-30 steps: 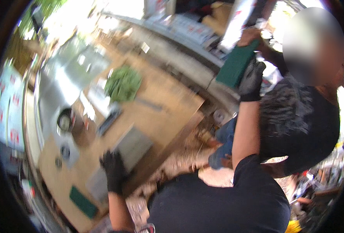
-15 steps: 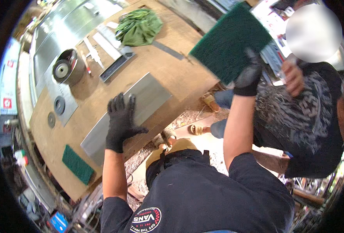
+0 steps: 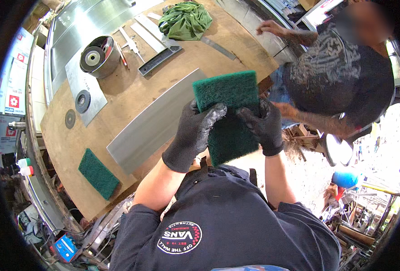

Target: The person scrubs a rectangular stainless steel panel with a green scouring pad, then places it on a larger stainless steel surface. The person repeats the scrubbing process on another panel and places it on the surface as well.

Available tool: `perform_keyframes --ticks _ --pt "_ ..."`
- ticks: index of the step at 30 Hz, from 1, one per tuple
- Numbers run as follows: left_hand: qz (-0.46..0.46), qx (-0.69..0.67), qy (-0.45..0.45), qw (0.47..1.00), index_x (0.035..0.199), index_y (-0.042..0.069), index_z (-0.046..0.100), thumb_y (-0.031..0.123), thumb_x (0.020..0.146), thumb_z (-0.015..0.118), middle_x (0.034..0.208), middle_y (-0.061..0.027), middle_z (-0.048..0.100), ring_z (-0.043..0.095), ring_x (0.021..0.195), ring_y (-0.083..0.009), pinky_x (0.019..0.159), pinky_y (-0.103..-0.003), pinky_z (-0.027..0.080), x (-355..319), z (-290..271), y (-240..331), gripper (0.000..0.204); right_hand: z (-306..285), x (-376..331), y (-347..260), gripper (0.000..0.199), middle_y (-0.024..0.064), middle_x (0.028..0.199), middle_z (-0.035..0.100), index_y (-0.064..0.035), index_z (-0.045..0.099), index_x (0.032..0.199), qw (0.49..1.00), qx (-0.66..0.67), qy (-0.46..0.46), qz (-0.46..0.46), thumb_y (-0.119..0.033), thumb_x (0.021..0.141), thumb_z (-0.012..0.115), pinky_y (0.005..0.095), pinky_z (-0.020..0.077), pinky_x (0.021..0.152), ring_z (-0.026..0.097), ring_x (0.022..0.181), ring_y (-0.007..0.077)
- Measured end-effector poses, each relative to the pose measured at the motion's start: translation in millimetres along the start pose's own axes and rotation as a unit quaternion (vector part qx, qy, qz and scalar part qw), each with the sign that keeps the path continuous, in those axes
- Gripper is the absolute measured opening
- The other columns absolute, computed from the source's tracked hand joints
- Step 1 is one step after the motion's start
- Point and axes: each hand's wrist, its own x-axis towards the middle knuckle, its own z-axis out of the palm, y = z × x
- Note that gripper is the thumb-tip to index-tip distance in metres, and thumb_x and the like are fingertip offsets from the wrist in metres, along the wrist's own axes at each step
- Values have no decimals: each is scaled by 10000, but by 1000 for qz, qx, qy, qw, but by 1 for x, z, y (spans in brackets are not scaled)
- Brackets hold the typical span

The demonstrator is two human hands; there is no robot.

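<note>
Both gloved hands hold a green scouring pad (image 3: 229,95) in front of my chest. My left hand (image 3: 199,128) grips its left side, thumb lying on the face. Around the right edge is my right hand (image 3: 263,124), its thumb pressed on the pad too. The pad looks bent or folded across the middle, with a lighter upper part and a darker lower part. Just beyond my left hand, a brushed metal sheet (image 3: 150,122) lies along the table's near edge, partly hidden by the hand and pad. A smaller green scouring pad (image 3: 98,174) rests at its left.
On the wooden table (image 3: 132,95) stand a round metal tin (image 3: 110,61) with discs, a caliper (image 3: 130,43), a dark channel-shaped piece (image 3: 159,60) and a green cloth (image 3: 185,20). An abrasive disc (image 3: 83,101) lies on a metal plate. Another person (image 3: 335,77) stands close at the right.
My left hand has left the metal sheet and taken hold of the large pad. The right hand has brought the pad down and nearer. The other person has shifted farther away.
</note>
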Motion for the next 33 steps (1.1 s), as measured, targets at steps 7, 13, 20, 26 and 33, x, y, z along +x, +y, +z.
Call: perform_keyframes --ticks 7,13,20,26,33 --pt "74 -8 -135 988 1627 26 374 52 1017 610 1560 -270 495 506 1395 -248 1135 -378 423 -20 59 -19 654 13 -3 46 1063 215 1659 407 -16 345 1637 968 169 -25 -184 -465 829 871 452 330 1225 404 1515 339" --pt "230 473 -213 823 1665 46 317 603 978 635 1687 -387 213 203 1555 -590 1259 -616 119 -27 74 -15 940 -9 -11 60 1106 192 1706 353 -39 270 1682 816 565 -121 17 -539 864 820 470 240 1294 328 1582 336" --pt "361 601 -78 709 1610 17 408 708 906 616 1650 -364 324 248 1541 -600 1249 -678 137 -12 99 5 1008 -28 -11 68 1012 177 1701 372 -41 310 1668 777 613 -138 27 -464 893 804 482 256 1292 357 1569 329" --pt "368 556 -83 741 1599 -68 366 749 974 494 1644 -385 312 236 1554 -588 1277 -656 121 4 97 -18 1037 -27 -4 67 934 163 1697 389 -43 344 1657 778 609 -148 38 -400 919 791 492 270 1291 382 1558 324" --pt "351 660 42 663 1578 53 465 703 834 752 1668 -293 334 307 1535 -540 1241 -632 242 23 -29 -22 1029 -24 39 51 865 186 1673 434 -73 487 1595 921 -230 20 -313 -311 837 829 537 284 1266 408 1544 393"
